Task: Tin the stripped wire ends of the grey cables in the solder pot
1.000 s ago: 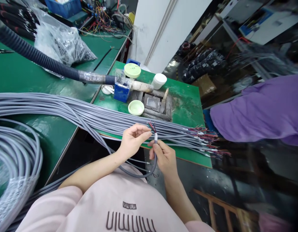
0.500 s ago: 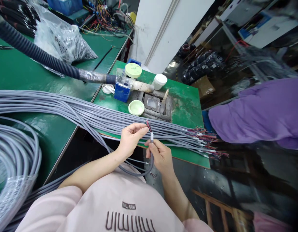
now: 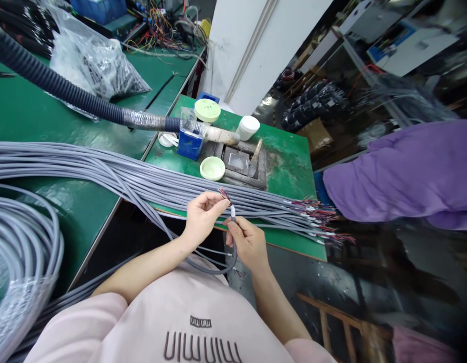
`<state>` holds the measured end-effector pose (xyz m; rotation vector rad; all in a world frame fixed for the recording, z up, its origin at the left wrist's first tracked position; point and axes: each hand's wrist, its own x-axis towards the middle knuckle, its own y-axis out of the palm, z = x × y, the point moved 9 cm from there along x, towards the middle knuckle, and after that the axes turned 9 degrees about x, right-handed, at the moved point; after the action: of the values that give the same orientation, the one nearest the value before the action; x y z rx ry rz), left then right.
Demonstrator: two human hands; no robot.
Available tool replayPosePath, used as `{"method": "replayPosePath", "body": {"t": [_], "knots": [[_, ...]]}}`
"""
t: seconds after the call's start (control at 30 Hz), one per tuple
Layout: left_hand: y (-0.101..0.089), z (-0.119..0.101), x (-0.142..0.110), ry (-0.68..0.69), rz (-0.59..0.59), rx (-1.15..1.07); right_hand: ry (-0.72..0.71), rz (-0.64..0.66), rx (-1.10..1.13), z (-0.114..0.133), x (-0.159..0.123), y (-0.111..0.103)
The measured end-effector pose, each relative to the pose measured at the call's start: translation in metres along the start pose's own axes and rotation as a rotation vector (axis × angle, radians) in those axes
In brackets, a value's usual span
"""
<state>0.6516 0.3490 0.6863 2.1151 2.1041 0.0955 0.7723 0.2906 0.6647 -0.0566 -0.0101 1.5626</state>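
Observation:
A grey multi-core cable (image 3: 233,248) curves up from near my lap, and my right hand (image 3: 248,242) pinches it just below a white band (image 3: 233,210). From the band fan out thin red and dark wires (image 3: 224,193), which the thumb and fingers of my left hand (image 3: 203,216) grip. Behind both hands lies a thick bundle of grey cables (image 3: 173,189). Its stripped ends (image 3: 320,214), with white bands and coloured wires, spread at the right side of the green bench.
On the green bench (image 3: 290,156) sit a square solder pot (image 3: 238,160) with a scraper (image 3: 255,159), a pale green dish (image 3: 212,168), a white jar (image 3: 247,127) and a ribbed hose (image 3: 82,101). Coiled cable (image 3: 33,227) lies left. A person's purple sleeve (image 3: 400,171) is at right.
The wires between my left fingers now lean further left, toward that hand. My right hand still holds the cable in nearly the same place. The whole view has shifted slightly.

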Motion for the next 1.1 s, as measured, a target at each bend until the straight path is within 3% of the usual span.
{"method": "replayPosePath", "body": {"t": [0.3, 0.5, 0.6, 0.77, 0.93, 1.0, 1.1], "knots": [[-0.002, -0.002, 0.004, -0.013, 0.001, 0.035, -0.018, 0.005, -0.064, 0.006, 0.001, 0.001], [-0.001, -0.014, -0.005, 0.175, 0.022, 0.169, 0.132, 0.022, 0.283, -0.009, 0.007, 0.004], [0.001, -0.016, -0.01, 0.248, 0.038, 0.252, 0.134, 0.044, 0.432, -0.009, 0.014, 0.006], [0.005, -0.008, -0.012, 0.201, 0.076, 0.182, 0.067, -0.062, 0.466, -0.001, 0.024, -0.001], [0.021, 0.009, -0.013, -0.015, 0.219, -0.083, -0.091, -0.272, 0.454, 0.008, 0.025, -0.016], [0.021, 0.009, -0.012, -0.041, 0.214, -0.117, -0.182, -0.297, 0.416, 0.014, 0.024, -0.023], [0.013, 0.001, -0.008, 0.026, 0.139, -0.063, -0.344, -0.271, 0.277, 0.03, 0.024, -0.031]]}}
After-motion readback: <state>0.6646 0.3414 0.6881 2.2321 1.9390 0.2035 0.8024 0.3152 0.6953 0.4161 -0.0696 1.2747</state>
